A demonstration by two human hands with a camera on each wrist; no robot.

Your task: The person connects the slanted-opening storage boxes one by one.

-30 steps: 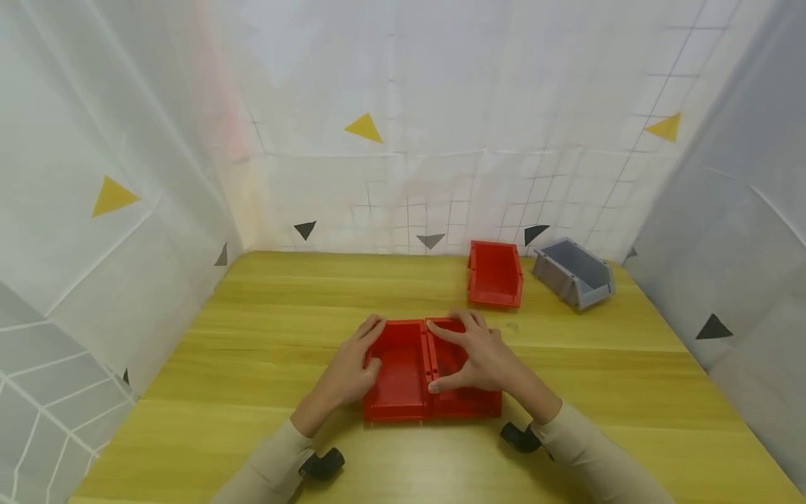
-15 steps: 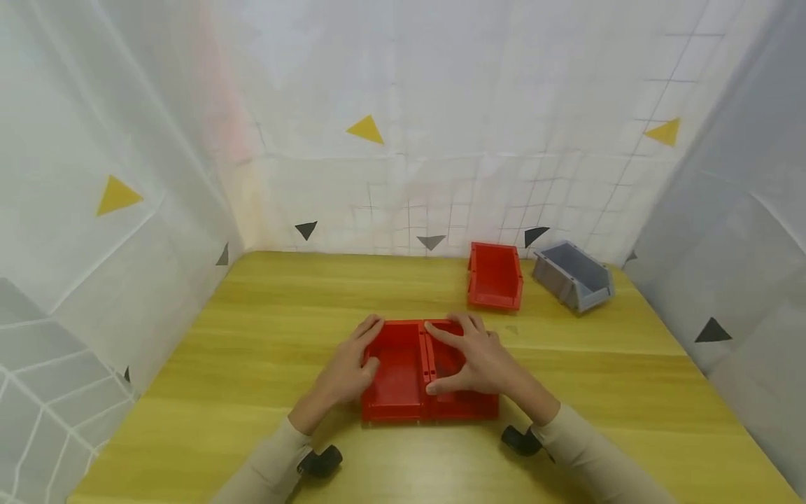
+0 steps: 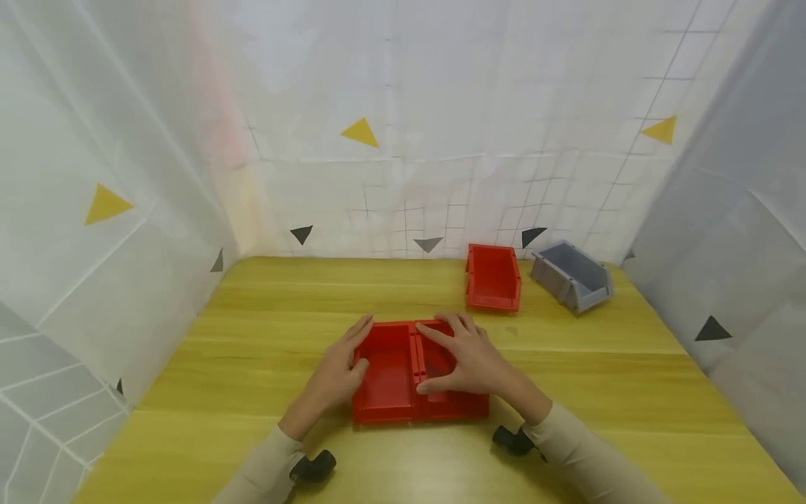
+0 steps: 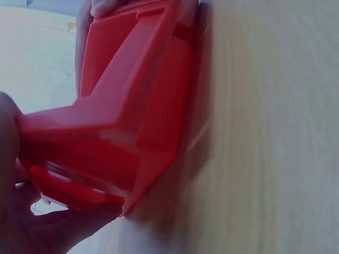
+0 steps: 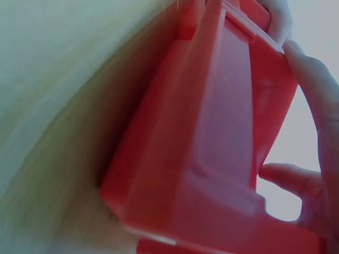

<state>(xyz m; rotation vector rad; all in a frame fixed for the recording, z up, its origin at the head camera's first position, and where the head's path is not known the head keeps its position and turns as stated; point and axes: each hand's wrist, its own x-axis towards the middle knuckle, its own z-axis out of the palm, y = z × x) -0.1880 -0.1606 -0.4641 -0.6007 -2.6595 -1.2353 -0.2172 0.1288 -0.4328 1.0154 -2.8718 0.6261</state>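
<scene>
Two red plastic storage bins stand side by side on the table in the head view, their inner walls meeting. At the left bin (image 3: 385,378), my left hand (image 3: 335,369) grips the outer left wall, thumb inside and fingers along the outside. Over the right bin (image 3: 452,409) my right hand (image 3: 476,361) is spread; its thumb and index finger reach the wall where the bins meet, and the other fingers lie at the back rim. The right wrist view shows the thumb touching a red wall. Both bins look empty; my right hand hides part of the right one.
Farther back on the wooden table (image 3: 264,301) stand another red bin (image 3: 493,274) and, to its right, a grey bin (image 3: 569,274) turned at an angle. White curtains (image 3: 327,196) with triangle markers enclose the back and sides.
Both hands and the two front red bins have shifted slightly left together. The hold looks the same, and the rear bins have stayed in place.
</scene>
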